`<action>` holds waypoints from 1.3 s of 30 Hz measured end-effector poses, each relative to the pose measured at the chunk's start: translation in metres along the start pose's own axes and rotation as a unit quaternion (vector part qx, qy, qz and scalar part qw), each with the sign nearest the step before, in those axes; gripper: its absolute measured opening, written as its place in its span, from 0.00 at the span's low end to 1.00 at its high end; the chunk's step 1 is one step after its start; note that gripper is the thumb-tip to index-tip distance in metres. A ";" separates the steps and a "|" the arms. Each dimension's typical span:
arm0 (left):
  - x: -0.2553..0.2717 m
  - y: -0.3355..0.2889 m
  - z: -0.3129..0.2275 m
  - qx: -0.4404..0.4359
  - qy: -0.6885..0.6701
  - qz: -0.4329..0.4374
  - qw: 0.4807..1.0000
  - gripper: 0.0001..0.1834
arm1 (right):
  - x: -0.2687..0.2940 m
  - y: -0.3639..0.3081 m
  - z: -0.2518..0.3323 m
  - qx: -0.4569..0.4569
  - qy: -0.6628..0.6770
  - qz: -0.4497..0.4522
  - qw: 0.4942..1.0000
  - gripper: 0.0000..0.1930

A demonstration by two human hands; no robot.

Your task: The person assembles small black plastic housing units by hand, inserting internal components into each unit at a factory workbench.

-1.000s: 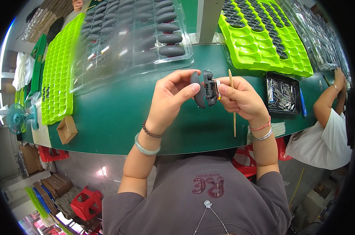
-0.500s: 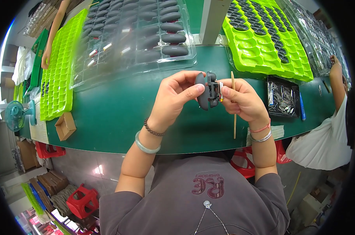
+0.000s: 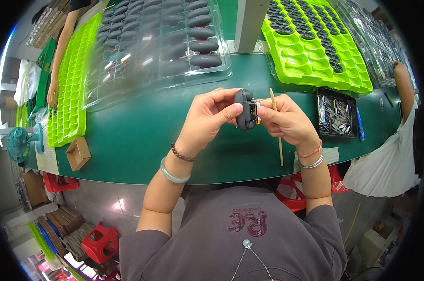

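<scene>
My left hand [image 3: 214, 114] is closed around a dark grey rounded plastic housing [image 3: 243, 108], thumb on its near face. A small metallic part with a spot of yellow and red [image 3: 259, 113] sits at the housing's right side; I cannot make out exactly what it is. My right hand [image 3: 287, 120] pinches at this part with thumb and fingertips. A thin wooden stick [image 3: 281, 149] is held in the same right hand, tucked between the fingers and standing nearly upright. The inside of the housing is partly hidden by my left fingers.
Ahead on the green table [image 3: 142, 154] lies a clear blister tray [image 3: 160, 84] of dark housings. A lime-green tray [image 3: 301, 75] holds black oval parts. Beside my right hand are a black box of small metal pieces [image 3: 336, 114] and a blue pen [image 3: 360, 124]. Co-workers' arms reach in at both sides.
The dark housing has turned in my left hand, showing a broader, more closed face. My right fingers have shifted slightly left with the wooden stick. The left co-worker's hand has moved down.
</scene>
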State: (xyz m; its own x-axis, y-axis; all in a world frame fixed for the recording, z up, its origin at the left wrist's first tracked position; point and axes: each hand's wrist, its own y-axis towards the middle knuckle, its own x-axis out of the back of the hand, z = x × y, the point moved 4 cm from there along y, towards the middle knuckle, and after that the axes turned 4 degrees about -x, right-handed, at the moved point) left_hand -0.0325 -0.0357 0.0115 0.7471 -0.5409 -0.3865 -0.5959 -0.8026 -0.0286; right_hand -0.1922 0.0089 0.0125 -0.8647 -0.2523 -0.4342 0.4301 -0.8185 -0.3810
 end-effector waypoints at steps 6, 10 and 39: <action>0.003 -0.001 0.003 0.019 -0.011 0.018 1.000 0.22 | 0.000 0.000 -0.002 -0.005 -0.024 0.001 1.000 0.12; 0.006 -0.002 0.003 0.026 -0.046 0.024 0.998 0.24 | -0.016 0.002 0.000 0.017 -0.031 -0.020 0.999 0.20; -0.016 -0.006 0.015 -0.072 -0.027 -0.001 0.997 0.22 | 0.133 -0.142 0.027 0.079 -0.602 -0.498 0.620 0.10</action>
State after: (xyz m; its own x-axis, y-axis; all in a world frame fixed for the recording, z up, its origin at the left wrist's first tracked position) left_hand -0.0453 -0.0181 0.0043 0.7291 -0.5280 -0.4354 -0.5427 -0.8337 0.1021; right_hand -0.3753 0.0780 0.0309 -0.2893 0.2945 0.9108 -0.4205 -0.8939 0.1555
